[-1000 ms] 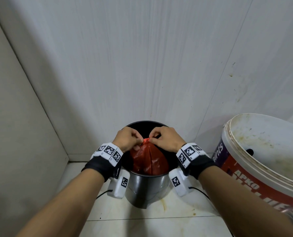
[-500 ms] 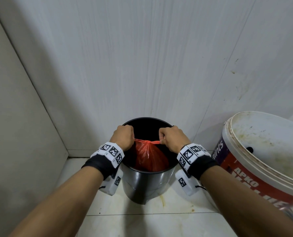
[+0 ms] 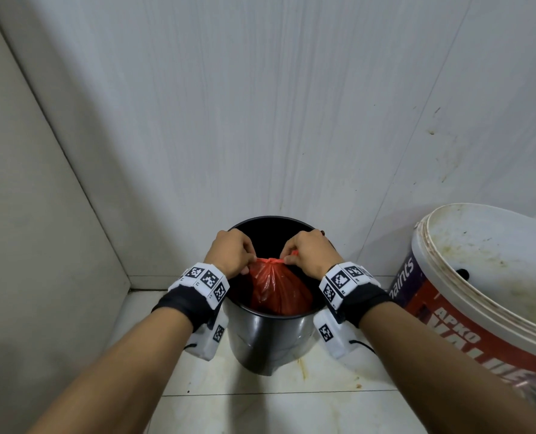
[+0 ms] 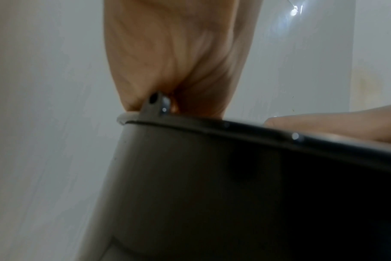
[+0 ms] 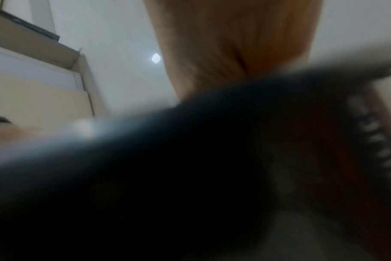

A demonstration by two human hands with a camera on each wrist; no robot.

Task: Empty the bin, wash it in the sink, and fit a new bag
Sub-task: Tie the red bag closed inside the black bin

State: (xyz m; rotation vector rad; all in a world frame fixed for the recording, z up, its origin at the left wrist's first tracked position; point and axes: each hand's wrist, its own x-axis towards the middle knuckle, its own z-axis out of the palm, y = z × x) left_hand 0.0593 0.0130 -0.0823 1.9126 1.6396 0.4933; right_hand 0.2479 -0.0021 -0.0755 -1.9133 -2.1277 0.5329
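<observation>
Both hands have come closer together again since half a second ago, and the strip of red plastic between them is now short and bunched into a knot.

Biggest is the paint bucket [image 3: 467, 296] on the right, tipped toward the bin. Its side reads "APKO" in white on red, part of the word "paints" on purple, and below that some big letters that are cut off. It is not part of the job.

Next is the bin [image 3: 270, 343], dark and shiny, standing on the floor in the corner by the wall. Its lid is off so the bag can come out.

Inside sits the red bag [image 3: 276, 289], full and still down in the bin. Its top is gathered tight so nothing spills when it is lifted.

Smallest are the hands. The left hand [image 3: 230, 253] pinches one end of the knot and the right hand [image 3: 307, 253] pinches the other, probably pulling it tight. The wrist pictures are too blurry to show the fingers on the plastic.
</observation>
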